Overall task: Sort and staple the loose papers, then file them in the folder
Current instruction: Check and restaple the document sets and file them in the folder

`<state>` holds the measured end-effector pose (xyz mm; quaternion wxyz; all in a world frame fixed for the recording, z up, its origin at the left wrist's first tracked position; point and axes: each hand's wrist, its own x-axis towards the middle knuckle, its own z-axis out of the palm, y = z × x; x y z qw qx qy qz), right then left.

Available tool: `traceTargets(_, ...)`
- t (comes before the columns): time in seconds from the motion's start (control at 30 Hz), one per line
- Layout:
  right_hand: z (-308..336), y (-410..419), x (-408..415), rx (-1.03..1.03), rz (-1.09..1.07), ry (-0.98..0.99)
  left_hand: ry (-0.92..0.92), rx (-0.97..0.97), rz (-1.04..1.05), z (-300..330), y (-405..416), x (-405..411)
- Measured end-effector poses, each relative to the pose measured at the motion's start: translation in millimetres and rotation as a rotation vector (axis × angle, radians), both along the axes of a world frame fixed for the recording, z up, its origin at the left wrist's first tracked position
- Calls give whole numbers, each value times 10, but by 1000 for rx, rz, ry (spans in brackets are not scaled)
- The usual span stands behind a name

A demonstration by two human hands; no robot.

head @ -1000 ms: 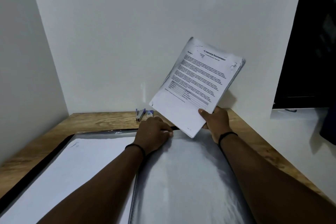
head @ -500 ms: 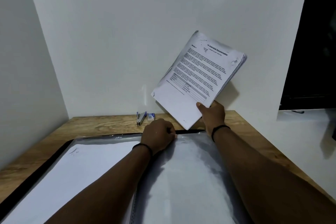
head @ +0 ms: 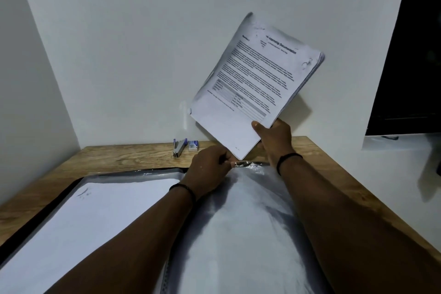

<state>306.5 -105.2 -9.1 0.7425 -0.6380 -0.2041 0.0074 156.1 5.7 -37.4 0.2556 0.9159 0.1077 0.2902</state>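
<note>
My right hand grips a thick stack of printed papers by its lower corner and holds it tilted in the air, above the far edge of the open folder. My left hand pinches the top edge of the clear plastic sleeve on the folder's right side. White sheets lie filed on the folder's left side. A stapler and a small staple box lie on the wooden desk by the wall.
The wooden desk sits in a corner between two white walls. A dark panel stands at the right. The folder covers most of the desk.
My right hand has shifted the paper stack slightly, keeping it tilted above the sleeve. My left hand has curled tighter on the sleeve's top edge, crinkling the plastic.
</note>
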Motion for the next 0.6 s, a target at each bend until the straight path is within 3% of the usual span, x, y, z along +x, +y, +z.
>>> traceTargets(0.37, 0, -206, 40, -107, 348, 122, -129, -48, -55, 9, -64, -55)
traceTargets(0.6, -72, -374, 264, -292, 401, 109, 58, -13, 19, 89, -27, -150)
